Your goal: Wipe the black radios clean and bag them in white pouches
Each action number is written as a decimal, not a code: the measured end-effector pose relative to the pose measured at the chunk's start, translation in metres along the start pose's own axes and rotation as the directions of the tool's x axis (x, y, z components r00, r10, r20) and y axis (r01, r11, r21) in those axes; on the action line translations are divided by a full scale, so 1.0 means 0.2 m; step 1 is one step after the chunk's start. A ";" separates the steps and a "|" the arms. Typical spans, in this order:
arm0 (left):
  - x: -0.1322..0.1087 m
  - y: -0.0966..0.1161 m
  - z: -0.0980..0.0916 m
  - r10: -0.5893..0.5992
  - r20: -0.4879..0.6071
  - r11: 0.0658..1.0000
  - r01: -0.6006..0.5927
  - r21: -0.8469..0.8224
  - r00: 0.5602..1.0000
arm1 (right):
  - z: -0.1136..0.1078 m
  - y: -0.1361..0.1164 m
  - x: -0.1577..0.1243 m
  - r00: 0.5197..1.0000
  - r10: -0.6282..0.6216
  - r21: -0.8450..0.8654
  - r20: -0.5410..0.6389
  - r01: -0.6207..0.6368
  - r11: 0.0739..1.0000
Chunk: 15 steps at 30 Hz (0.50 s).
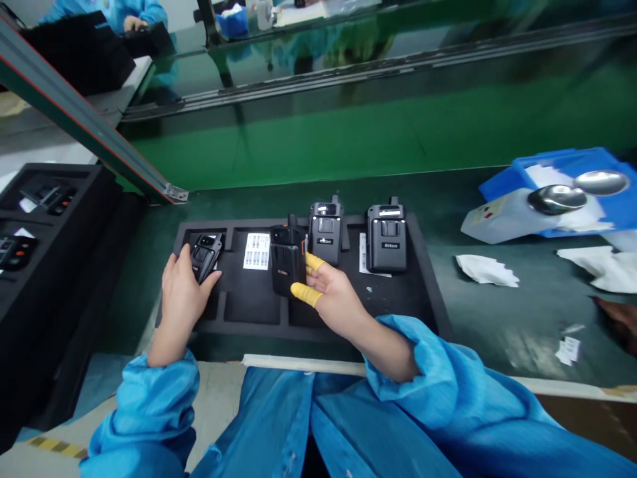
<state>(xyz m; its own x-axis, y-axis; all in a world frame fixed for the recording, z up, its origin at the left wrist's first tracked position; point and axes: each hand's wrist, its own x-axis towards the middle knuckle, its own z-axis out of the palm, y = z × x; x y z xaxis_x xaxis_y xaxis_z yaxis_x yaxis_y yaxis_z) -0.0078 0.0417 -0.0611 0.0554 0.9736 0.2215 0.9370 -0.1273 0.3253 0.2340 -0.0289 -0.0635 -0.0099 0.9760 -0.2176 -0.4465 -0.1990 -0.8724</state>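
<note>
My right hand point(334, 292), with yellow finger cots on thumb and finger, grips a black walkie-talkie point(287, 265) over the middle of a black foam tray point(253, 311). Fingers of my left hand point(183, 292) close round a smaller-looking black device point(206, 255) at the tray's left end; its lower part is partly covered. Two more walkie-talkies, one point(326, 232) just beyond my right hand and another point(387, 238) to its right, lie in the tray with their "Riton" labels showing. A white label sheet point(257, 251) with barcodes lies in a compartment left of the held walkie-talkie.
On the right are a blue bin point(572, 159), a white plastic bottle point(502, 216) with a metal cap, and crumpled white tissue point(488, 270). Stacked black foam trays point(94, 192) stand at left beside a metal post point(99, 119). A co-worker's hand point(134, 23) shows beyond the partition.
</note>
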 end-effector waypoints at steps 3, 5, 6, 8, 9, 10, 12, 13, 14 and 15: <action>0.02 -0.01 0.01 -0.015 0.025 0.999 0.014 0.033 1.000 | 0.00 -0.02 0.01 0.998 0.041 0.078 -0.050 -0.037 0.996; 0.02 0.01 0.00 -0.020 0.028 0.999 0.019 0.033 0.999 | 0.01 -0.04 0.01 0.996 0.080 0.128 -0.039 -0.074 0.989; 0.02 0.02 -0.01 -0.023 0.026 0.999 0.022 0.024 0.999 | 0.01 -0.05 0.01 0.994 0.104 0.148 -0.028 -0.099 0.984; 0.01 0.05 -0.02 -0.044 -0.006 0.999 0.044 -0.022 0.999 | 0.01 -0.07 0.01 0.988 0.153 0.183 -0.012 -0.148 0.972; 0.00 0.06 -0.03 -0.063 -0.038 0.996 0.061 -0.060 0.997 | 0.01 -0.08 0.01 0.986 0.163 0.198 -0.012 -0.158 0.967; -0.02 0.07 -0.04 -0.084 -0.075 0.991 0.076 -0.107 0.994 | 0.01 -0.08 0.01 0.987 0.159 0.213 -0.018 -0.151 0.965; -0.05 0.09 -0.05 -0.127 -0.138 0.974 0.097 -0.207 0.982 | 0.01 -0.08 0.01 0.993 0.109 0.231 -0.049 -0.095 0.968; -0.06 0.10 -0.05 -0.143 -0.159 0.962 0.100 -0.254 0.977 | 0.01 -0.07 0.01 0.995 0.073 0.228 -0.070 -0.055 0.972; -0.08 0.11 -0.05 -0.154 -0.174 0.951 0.098 -0.294 0.973 | 0.02 -0.06 0.01 0.995 0.033 0.216 -0.090 -0.012 0.976; -0.09 0.11 -0.04 -0.160 -0.188 0.941 0.092 -0.327 0.969 | 0.01 -0.05 0.01 0.994 -0.007 0.194 -0.105 0.027 0.981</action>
<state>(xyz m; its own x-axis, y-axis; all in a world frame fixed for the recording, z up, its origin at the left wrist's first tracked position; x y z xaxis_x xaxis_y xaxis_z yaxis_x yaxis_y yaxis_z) 0.0100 0.0199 -0.0502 -0.1610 0.9281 0.3357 0.7738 -0.0925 0.6267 0.2359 -0.0239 -0.0538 0.0876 0.9625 -0.2567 -0.6114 -0.1515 -0.7767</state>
